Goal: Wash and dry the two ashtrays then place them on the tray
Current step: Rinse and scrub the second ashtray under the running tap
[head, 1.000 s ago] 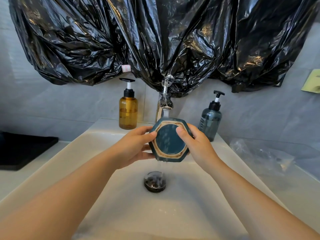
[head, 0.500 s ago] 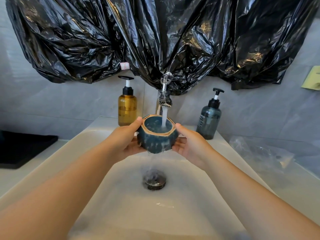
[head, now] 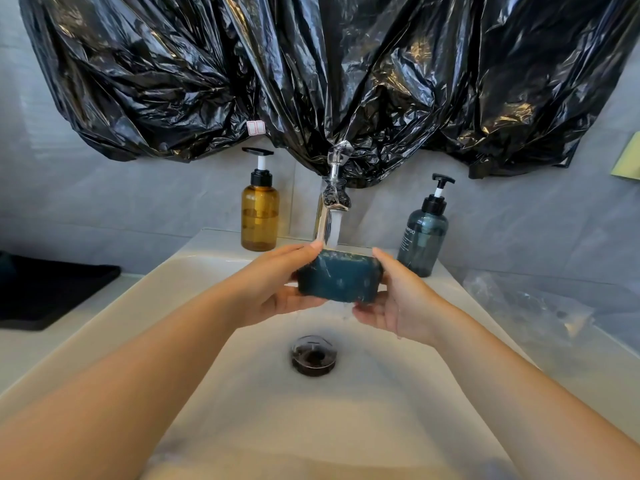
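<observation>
Rinsing ashtray [head: 341, 280] under faucet [head: 333, 201] | teal bottle [head: 420, 242] label (partly) reads "POO"

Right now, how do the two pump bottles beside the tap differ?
The amber bottle stands left of the tap; the blue bottle stands right of it. The amber bottle is plain; the blue bottle bears white lettering. Both stand upright on the sink rim, with black pumps on white stems.
</observation>
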Demonstrator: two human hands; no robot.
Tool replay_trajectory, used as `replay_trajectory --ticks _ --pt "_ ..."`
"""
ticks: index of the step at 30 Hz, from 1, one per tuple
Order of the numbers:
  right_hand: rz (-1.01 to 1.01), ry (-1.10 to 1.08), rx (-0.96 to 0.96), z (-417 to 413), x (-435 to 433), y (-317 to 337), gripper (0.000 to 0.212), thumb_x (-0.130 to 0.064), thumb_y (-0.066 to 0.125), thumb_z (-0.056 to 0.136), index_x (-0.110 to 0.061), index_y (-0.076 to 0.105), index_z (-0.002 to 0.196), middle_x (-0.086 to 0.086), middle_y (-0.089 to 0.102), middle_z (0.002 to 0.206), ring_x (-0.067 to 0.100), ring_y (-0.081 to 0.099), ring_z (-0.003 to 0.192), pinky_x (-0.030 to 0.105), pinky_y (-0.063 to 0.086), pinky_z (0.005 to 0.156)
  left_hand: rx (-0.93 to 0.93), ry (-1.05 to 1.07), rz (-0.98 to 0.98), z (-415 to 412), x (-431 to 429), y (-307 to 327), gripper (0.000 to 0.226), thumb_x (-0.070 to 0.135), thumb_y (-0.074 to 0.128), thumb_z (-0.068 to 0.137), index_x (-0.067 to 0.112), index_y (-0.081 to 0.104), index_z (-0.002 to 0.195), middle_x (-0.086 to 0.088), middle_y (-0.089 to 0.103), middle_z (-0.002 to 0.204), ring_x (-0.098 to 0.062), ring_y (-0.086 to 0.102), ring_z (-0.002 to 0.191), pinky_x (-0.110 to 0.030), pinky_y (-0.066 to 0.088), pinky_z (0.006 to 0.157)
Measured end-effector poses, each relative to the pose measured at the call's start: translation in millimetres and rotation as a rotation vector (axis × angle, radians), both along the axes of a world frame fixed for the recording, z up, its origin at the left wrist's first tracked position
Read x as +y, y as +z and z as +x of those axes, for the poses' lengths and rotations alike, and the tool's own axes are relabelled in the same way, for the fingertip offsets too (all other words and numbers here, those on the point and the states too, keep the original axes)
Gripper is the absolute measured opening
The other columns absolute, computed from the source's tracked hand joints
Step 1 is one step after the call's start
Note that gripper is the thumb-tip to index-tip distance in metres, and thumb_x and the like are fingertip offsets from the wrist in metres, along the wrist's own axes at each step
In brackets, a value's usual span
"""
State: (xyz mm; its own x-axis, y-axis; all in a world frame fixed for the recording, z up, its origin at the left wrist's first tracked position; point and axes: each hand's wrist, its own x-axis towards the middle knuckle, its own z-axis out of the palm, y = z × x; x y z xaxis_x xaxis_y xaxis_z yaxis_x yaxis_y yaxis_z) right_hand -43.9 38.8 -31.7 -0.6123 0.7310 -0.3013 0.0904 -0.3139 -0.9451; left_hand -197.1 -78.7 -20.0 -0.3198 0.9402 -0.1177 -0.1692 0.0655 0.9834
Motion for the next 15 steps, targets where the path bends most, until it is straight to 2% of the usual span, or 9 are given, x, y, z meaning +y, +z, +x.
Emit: replay_trajectory --ticks 1,4,6,8,11,13,15 --pt "0.097 0.037 -0.067 -0.3 -0.1 -1.2 0.061 -0.065 0.044 0.091 -0.017 0.050 0.128 0.019 0.067 0.102 0.025 0.068 0.076 0.034 0.058 0.071 -0.020 0.016 -0.012 -0.5 -0.6 0.9 0.025 0.042 0.056 0.092 0.023 0.056 0.109 -0.012 0.063 0.115 -0.026 0.070 0.094 -0.028 0.060 0.062" --pt "0.350 0.159 -0.178 1.6 -2.7 -1.2 0.068 -0.074 0.034 0.087 -0.018 0.054 0.119 0.013 0.065 0.084 0.020 0.063 0.063 0.032 0.055 0.066 -0.182 0.052 -0.072 -5.6 -0.8 1.4 0.035 0.048 0.059 0.087 0.022 0.053 0.109 -0.017 0.064 0.115 -0.023 0.071 0.084 -0.025 0.059 0.056" --pt "0.454 0.218 -0.178 2.4 -4.6 -1.0 0.064 -0.077 0.037 0.081 -0.024 0.056 0.111 0.009 0.061 0.081 0.017 0.057 0.062 0.029 0.053 0.062 -0.324 0.059 -0.082 -9.7 -1.7 1.4 0.041 0.051 0.061 0.085 0.019 0.055 0.111 -0.017 0.065 0.112 -0.020 0.072 0.073 -0.024 0.060 0.057" --pt "0.527 0.242 -0.174 1.6 -5.8 -2.0 0.064 -0.080 0.041 0.073 -0.029 0.055 0.108 0.007 0.060 0.076 0.016 0.055 0.059 0.028 0.051 0.059 -0.375 0.055 -0.108 -11.1 -2.6 1.4 0.044 0.056 0.059 0.084 0.019 0.059 0.108 -0.017 0.065 0.104 -0.017 0.069 0.060 -0.022 0.059 0.055" --pt "0.586 0.184 -0.245 -0.9 -5.2 -3.7 0.075 -0.084 0.030 0.078 -0.017 0.060 0.095 0.005 0.059 0.065 0.014 0.052 0.050 0.027 0.047 0.055 -0.243 -0.001 -0.184 -11.0 -2.5 -0.1 0.058 0.071 0.053 0.077 0.022 0.058 0.106 -0.019 0.069 0.098 -0.016 0.066 0.053 -0.021 0.059 0.055" --pt "0.603 0.131 -0.324 -1.4 -2.6 -4.8 0.084 -0.084 0.017 0.082 -0.012 0.060 0.080 0.006 0.058 0.060 0.013 0.048 0.045 0.025 0.043 0.052 -0.048 -0.065 -0.226 -9.5 -2.2 -1.0 0.067 0.080 0.047 0.068 0.026 0.053 0.108 -0.021 0.073 0.100 -0.015 0.066 0.056 -0.022 0.060 0.060" --pt "0.589 0.097 -0.371 0.5 -0.3 -6.3 0.088 -0.085 0.011 0.081 -0.012 0.059 0.079 0.003 0.054 0.055 0.011 0.042 0.041 0.022 0.037 0.047 0.168 -0.108 -0.228 -5.6 -2.1 -1.8 0.067 0.079 0.045 0.066 0.027 0.051 0.108 -0.020 0.074 0.098 -0.015 0.067 0.060 -0.024 0.060 0.066"
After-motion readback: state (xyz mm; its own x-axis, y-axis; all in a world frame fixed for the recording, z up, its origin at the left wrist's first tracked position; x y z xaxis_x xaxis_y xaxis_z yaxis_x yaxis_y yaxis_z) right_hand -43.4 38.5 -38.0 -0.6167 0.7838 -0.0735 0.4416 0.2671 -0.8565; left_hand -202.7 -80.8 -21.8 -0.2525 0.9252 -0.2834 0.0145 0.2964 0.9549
